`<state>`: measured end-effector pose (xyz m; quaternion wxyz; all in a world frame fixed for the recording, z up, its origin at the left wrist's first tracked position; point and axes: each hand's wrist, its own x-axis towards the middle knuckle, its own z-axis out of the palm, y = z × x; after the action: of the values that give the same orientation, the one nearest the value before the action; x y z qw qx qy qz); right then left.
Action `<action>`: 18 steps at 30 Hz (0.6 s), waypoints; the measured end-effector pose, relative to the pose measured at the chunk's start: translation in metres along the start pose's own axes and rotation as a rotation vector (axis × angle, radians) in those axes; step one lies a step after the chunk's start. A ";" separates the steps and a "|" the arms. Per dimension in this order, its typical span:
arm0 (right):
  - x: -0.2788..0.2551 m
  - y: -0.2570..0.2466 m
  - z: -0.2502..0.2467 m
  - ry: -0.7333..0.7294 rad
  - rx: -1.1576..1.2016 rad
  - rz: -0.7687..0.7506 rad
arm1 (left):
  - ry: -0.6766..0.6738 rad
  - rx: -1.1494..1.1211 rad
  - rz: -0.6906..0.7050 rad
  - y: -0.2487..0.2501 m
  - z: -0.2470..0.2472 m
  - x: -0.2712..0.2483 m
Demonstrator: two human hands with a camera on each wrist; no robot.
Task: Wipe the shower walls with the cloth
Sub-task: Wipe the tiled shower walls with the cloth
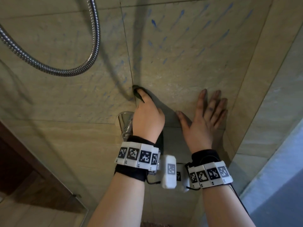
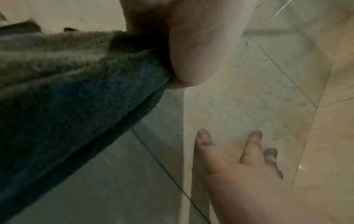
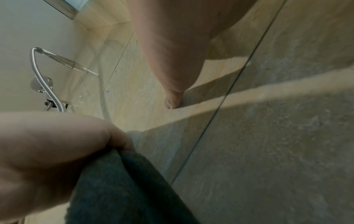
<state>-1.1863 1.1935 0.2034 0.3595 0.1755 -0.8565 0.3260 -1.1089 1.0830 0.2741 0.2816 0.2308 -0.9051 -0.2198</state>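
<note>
A dark grey-green cloth point(image 1: 135, 91) is bunched in my left hand point(image 1: 146, 112), which grips it and presses it against the beige tiled shower wall point(image 1: 180, 71) at a vertical grout line. The left wrist view shows the cloth point(image 2: 67, 91) trailing from that hand point(image 2: 187, 45). My right hand point(image 1: 208, 110) lies flat on the wall just to the right, fingers spread and holding nothing. Its fingertips point(image 2: 255, 134) touch the tile. Blue streaks point(image 1: 154, 23) mark the wall above both hands. In the right wrist view the left hand point(image 3: 47, 144) clutches the cloth point(image 3: 118, 189).
A metal shower hose point(image 1: 49, 68) loops across the wall at upper left. A chrome valve point(image 1: 124, 122) juts out just left of my left wrist. A side wall point(image 1: 270, 95) meets the tiles at the right. Dark wood trim point(image 1: 24, 169) stands at lower left. The hand shower point(image 3: 63, 60) hangs further along.
</note>
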 end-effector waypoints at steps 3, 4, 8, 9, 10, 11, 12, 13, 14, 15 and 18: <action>0.000 0.001 0.001 -0.004 -0.008 0.005 | 0.033 -0.042 -0.002 0.012 -0.015 0.013; 0.000 0.001 0.001 0.001 -0.013 0.006 | 0.049 -0.053 -0.002 0.016 -0.020 0.019; 0.001 0.001 0.001 -0.007 -0.003 0.008 | 0.082 -0.057 0.014 0.025 -0.037 0.035; 0.001 0.001 0.001 -0.010 0.001 0.008 | 0.092 -0.042 0.017 0.025 -0.038 0.034; 0.000 0.001 0.000 -0.006 -0.002 0.007 | 0.100 -0.027 0.017 0.023 -0.038 0.033; 0.000 0.000 0.000 0.000 -0.006 0.006 | 0.105 -0.012 0.015 0.022 -0.036 0.030; -0.001 0.000 0.000 0.002 -0.010 0.005 | 0.105 0.003 0.013 0.019 -0.032 0.025; -0.001 0.000 0.000 -0.001 -0.011 0.004 | 0.099 0.020 0.009 0.017 -0.027 0.021; -0.001 -0.001 0.000 -0.006 -0.010 0.006 | 0.088 0.030 -0.001 0.015 -0.022 0.016; -0.001 -0.001 0.000 -0.008 -0.008 0.006 | 0.073 0.032 -0.022 0.013 -0.017 0.011; -0.001 0.000 -0.001 -0.007 -0.006 0.008 | 0.040 0.012 -0.074 0.011 -0.006 0.000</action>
<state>-1.1849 1.1936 0.2030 0.3556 0.1722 -0.8596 0.3241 -1.1087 1.0896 0.2844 0.2898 0.2701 -0.8915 -0.2198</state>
